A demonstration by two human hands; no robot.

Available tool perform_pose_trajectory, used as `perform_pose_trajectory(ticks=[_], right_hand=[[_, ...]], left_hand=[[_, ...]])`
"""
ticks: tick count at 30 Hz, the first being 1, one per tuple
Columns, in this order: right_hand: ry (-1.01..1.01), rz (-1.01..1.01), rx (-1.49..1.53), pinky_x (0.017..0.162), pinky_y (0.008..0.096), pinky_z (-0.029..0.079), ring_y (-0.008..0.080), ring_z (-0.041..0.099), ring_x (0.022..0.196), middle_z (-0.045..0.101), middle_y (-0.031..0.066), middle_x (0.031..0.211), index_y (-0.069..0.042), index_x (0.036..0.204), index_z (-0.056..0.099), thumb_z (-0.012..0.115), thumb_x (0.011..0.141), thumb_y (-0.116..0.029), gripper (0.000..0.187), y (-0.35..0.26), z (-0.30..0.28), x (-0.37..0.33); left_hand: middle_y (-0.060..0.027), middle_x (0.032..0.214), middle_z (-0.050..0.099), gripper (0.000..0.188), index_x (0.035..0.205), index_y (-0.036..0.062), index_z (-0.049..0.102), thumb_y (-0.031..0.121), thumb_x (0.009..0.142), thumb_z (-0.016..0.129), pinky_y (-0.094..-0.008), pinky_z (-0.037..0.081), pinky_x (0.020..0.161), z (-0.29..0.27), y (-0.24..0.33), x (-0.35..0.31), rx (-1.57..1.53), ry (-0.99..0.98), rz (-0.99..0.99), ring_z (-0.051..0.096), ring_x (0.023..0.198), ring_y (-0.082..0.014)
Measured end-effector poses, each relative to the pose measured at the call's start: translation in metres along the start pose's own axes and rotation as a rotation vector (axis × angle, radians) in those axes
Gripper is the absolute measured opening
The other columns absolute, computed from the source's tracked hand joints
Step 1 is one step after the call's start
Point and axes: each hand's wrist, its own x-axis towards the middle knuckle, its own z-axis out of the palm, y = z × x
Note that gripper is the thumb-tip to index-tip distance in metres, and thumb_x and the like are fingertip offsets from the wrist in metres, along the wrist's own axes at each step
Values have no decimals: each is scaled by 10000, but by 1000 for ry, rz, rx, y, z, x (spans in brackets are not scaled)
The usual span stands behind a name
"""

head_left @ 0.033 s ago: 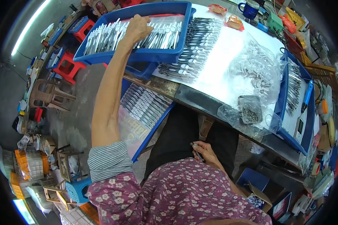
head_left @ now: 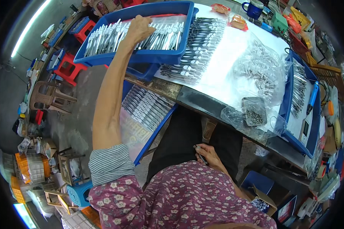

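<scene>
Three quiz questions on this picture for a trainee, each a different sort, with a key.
1. True or false: the left hand is at the large blue tray of slim metal tools.
2. The clear plastic bag of small metal parts lies on: (a) the brown chair; (b) the white tabletop; (c) the floor.
3. Where is the right hand, and what does it hold?

Key:
1. True.
2. b.
3. At the lap, holding a small grey object, too small to identify.

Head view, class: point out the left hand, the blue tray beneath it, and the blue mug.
Left hand [head_left: 140,28], head view: back of the hand.
Blue tray [head_left: 162,57], head view: near outer wall.
Blue mug [head_left: 255,10], head view: side of the body.
</scene>
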Motion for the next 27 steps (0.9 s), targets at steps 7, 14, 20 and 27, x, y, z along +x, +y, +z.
perform_pose_trajectory(ticks=[7, 14, 20, 27], right_hand=[[6, 27, -10, 463, 217, 365, 79, 477, 539, 524, 26, 677, 14, 1071, 532, 530, 897, -166, 251, 2, -2, -3], [-4, 9, -16, 454, 202, 352, 62, 474, 542, 522, 12, 676, -3, 1037, 546, 534, 897, -198, 240, 6, 1, -2], [3, 41, -43, 423, 201, 323, 62, 464, 518, 510, 11, 654, -16, 1025, 549, 526, 896, -162, 197, -2, 7, 0], [76, 42, 1, 422, 206, 311, 78, 450, 509, 500, 19, 647, 15, 1039, 518, 522, 881, -146, 226, 6, 2, -2]], left_hand=[[-201, 831, 605, 347, 1005, 20, 599, 212, 717, 624, -388, 473, 727, 6, -12, -7, -95, 47, 59, 589, 756, -311], [-107, 776, 578, 281, 1072, 59, 539, 118, 798, 562, -304, 445, 590, -7, -20, -25, -516, 70, 208, 542, 629, -177], [-130, 845, 598, 350, 1120, 86, 527, 173, 786, 584, -357, 450, 642, -40, 29, -98, -684, 191, -88, 563, 728, -220], [-163, 942, 626, 451, 1187, 123, 510, 251, 768, 615, -431, 457, 715, -126, 128, -161, -814, 381, -434, 592, 868, -281]])
